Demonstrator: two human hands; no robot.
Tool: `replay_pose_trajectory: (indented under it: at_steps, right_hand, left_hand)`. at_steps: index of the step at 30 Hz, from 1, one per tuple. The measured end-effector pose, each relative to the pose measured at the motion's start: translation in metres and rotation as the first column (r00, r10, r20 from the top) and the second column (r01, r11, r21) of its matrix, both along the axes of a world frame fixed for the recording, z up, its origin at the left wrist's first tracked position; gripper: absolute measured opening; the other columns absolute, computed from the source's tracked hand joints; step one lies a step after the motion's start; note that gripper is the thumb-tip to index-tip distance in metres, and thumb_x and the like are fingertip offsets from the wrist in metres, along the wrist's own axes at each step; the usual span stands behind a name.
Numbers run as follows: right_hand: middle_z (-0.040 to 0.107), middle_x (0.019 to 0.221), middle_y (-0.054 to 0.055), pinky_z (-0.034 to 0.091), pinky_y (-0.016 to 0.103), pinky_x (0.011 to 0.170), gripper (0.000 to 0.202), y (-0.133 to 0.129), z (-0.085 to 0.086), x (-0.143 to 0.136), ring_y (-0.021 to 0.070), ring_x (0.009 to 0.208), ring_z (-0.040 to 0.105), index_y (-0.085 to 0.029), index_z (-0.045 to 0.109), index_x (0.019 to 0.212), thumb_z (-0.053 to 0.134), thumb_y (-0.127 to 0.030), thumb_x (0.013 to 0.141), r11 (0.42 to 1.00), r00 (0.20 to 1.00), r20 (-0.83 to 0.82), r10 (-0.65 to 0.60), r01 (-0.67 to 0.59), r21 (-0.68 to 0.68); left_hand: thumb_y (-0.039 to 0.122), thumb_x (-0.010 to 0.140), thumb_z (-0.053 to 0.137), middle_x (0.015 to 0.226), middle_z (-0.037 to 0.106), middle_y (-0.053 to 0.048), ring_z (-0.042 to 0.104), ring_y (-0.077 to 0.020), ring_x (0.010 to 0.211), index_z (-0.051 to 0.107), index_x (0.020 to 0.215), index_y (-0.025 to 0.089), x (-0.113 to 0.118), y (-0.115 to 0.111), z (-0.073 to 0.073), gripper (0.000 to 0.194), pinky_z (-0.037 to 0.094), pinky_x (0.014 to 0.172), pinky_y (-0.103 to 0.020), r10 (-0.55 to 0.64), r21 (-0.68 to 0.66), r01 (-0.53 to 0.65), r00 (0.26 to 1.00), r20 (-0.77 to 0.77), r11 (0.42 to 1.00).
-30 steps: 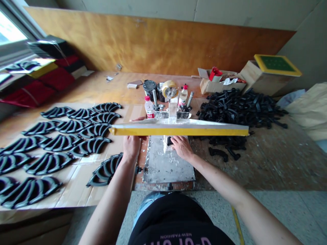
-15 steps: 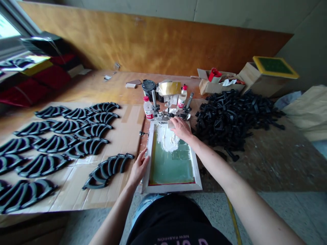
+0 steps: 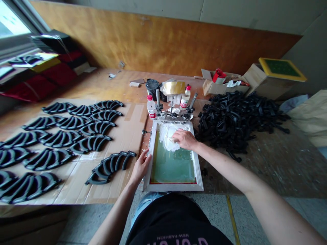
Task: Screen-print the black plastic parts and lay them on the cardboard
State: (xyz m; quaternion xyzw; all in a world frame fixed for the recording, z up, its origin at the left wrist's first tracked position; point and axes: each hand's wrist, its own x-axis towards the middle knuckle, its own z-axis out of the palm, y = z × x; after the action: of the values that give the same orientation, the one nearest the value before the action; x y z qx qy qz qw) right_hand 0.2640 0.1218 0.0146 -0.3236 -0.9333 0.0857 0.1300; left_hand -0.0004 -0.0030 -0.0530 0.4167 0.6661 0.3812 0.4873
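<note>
A metal-framed screen (image 3: 173, 170) with a green mesh lies in front of me, hinged at its far edge to a clamp (image 3: 173, 116). White paste (image 3: 166, 134) is smeared over the upper part of the mesh. My right hand (image 3: 184, 139) is closed over the paste, pinching a pale, flat scraper (image 3: 170, 135) that is partly hidden by the fingers. At the frame's left side rests my left hand (image 3: 142, 165), its fingers apart and against the edge, holding nothing.
Curved black ribbed parts (image 3: 48, 158) lie in rows on cardboard (image 3: 76, 190) at the left. A heap of black pieces (image 3: 230, 119) is at the right. Two red-capped bottles (image 3: 151, 108) and a black tub (image 3: 152, 86) stand behind the screen, with an open box (image 3: 212, 87) farther right.
My right hand has moved from the far edge of the screen toward me, across the white paste. My left hand stays at the frame's left side. The view has shifted slightly.
</note>
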Motion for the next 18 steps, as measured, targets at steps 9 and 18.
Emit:
replay_pose_trajectory:
  at_steps: [9,18]
  right_hand:
    - [0.069,0.094,0.004,0.047,0.029,0.080,0.018,0.004,0.002,-0.001,0.0205,0.092,0.060,-0.022,0.069,0.105,0.064,-0.021,0.088,0.998,0.995,-0.084,-0.058,0.057,-0.008]
    - [0.074,0.093,0.004,0.050,0.030,0.078,0.036,0.083,0.033,0.039,0.0202,0.082,0.067,-0.027,0.064,0.126,0.062,-0.028,0.090,0.801,0.783,-0.203,-0.588,0.599,-0.007]
  left_hand:
    - [0.063,0.079,0.061,0.096,0.076,-0.010,0.070,-0.0243,0.081,0.053,0.139,0.016,0.000,-0.001,0.022,0.077,0.052,0.068,-0.031,-0.034,-0.016,0.034,0.999,0.039,0.999]
    - [0.074,0.081,0.050,0.093,0.072,-0.005,0.064,-0.0206,0.081,0.071,0.112,0.018,-0.001,0.014,0.107,0.067,0.052,0.071,-0.029,0.045,0.123,-0.052,0.997,0.065,0.991]
